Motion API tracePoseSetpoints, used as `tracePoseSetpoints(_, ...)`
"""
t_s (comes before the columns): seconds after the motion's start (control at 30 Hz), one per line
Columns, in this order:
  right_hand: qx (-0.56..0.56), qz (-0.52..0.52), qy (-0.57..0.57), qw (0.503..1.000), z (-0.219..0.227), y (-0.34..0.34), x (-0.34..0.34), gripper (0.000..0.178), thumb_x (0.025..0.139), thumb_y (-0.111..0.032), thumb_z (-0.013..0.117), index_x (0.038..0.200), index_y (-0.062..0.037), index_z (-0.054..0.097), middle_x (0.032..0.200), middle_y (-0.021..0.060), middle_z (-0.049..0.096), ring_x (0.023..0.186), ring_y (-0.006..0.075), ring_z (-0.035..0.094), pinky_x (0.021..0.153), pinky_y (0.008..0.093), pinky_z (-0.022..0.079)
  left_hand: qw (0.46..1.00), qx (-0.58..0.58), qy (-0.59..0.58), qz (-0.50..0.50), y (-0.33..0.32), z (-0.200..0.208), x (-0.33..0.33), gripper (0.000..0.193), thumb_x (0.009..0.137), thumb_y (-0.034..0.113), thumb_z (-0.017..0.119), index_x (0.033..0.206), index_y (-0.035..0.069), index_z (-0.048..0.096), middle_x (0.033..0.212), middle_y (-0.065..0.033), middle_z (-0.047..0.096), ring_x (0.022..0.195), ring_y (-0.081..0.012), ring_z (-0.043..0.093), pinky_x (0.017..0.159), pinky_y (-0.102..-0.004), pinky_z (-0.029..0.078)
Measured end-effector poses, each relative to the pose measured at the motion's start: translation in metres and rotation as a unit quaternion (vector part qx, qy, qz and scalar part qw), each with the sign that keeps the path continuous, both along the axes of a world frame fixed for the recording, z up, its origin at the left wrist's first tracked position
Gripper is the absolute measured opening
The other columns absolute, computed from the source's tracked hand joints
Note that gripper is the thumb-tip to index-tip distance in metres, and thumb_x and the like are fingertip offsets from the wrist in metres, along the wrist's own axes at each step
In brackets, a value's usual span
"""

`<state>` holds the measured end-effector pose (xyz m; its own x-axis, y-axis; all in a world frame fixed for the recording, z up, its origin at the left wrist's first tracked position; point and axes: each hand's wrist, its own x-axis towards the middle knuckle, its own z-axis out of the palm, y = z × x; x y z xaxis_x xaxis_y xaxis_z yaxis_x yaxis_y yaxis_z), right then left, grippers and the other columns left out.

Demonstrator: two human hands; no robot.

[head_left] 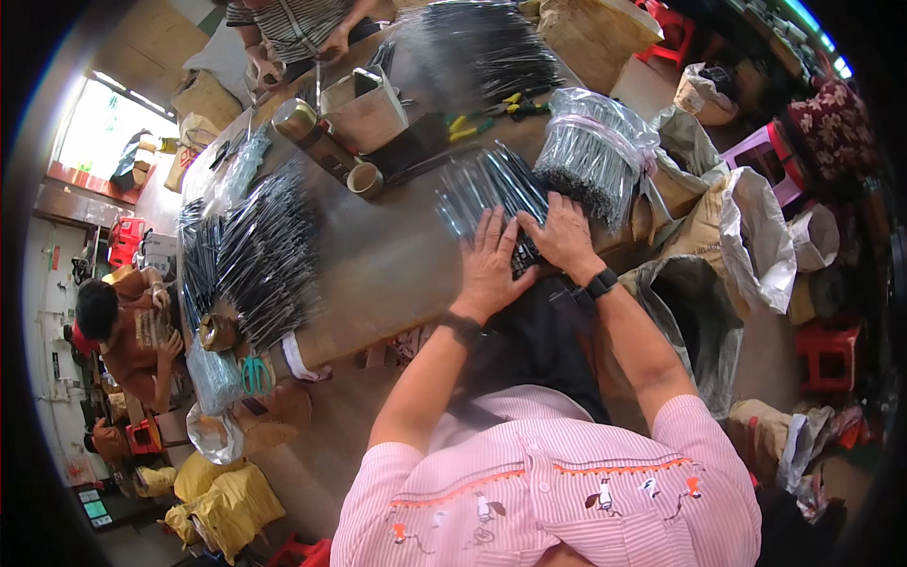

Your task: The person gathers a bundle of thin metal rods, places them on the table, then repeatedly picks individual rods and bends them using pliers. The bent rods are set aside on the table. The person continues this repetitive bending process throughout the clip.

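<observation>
At the near edge of the brown, flat-topped desk [373, 269], a loose sheaf of thin, shiny dark strands [515, 184] lies beneath this person's hands. The left hand [487, 266] is spread over it, fingers extended; the right hand [569, 238] rests alongside, though I can't tell whether it grips. I see no tie, so uneven pressure could fan the strands askew, and a rightward shove might jostle the thick, clear-plastic-wrapped grey bundle [590, 156] close by.
</observation>
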<state>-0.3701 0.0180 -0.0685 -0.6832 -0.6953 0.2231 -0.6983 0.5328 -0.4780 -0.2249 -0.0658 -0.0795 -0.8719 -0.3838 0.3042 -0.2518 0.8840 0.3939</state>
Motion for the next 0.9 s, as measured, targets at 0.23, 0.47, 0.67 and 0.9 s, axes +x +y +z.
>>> tracePoseSetpoints(0.23,-0.048,-0.020,0.012,0.999,-0.010,-0.014,0.043,0.053,0.082,-0.048,0.063,0.105,-0.0011,0.054,0.104,0.0180,0.057,0.100,0.0363,0.053,0.083,0.0506,0.044,1.000,-0.010,0.012,0.001,-0.015,-0.006,0.035,0.085,0.075,0.042,0.072,0.145,0.009,0.036,0.154,-0.0188,0.027,0.143,-0.0364,0.024,0.112,-0.0530,0.022)
tracePoseSetpoints(0.47,-0.064,-0.034,0.010,0.997,-0.012,-0.024,0.071,0.057,0.082,-0.046,0.062,0.115,0.0009,0.055,0.110,0.0184,0.059,0.108,0.0362,0.052,0.091,0.0489,0.040,0.998,0.027,0.029,-0.039,-0.042,-0.003,0.064,0.084,0.074,0.033,0.074,0.145,0.010,0.037,0.155,-0.0173,0.026,0.143,-0.0372,0.023,0.113,-0.0521,0.022)
tracePoseSetpoints(0.67,-0.104,-0.030,0.030,0.994,-0.007,-0.007,0.064,0.066,0.085,-0.045,0.060,0.128,0.0043,0.052,0.123,0.0224,0.056,0.118,0.0379,0.049,0.100,0.0490,0.037,0.997,0.045,0.042,-0.042,-0.032,0.008,0.079,0.093,0.072,0.044,0.078,0.146,0.010,0.034,0.153,-0.0240,0.024,0.142,-0.0425,0.022,0.112,-0.0529,0.025)
tracePoseSetpoints(0.9,-0.146,0.017,-0.027,0.989,-0.004,0.016,0.034,0.030,0.091,-0.026,0.058,0.107,-0.0014,0.063,0.115,0.0184,0.061,0.107,0.0360,0.058,0.090,0.0446,0.045,1.000,0.006,0.014,-0.011,-0.022,0.004,0.074,0.096,0.072,0.037,0.079,0.149,0.010,0.029,0.153,-0.0259,0.023,0.142,-0.0424,0.022,0.115,-0.0480,0.022)
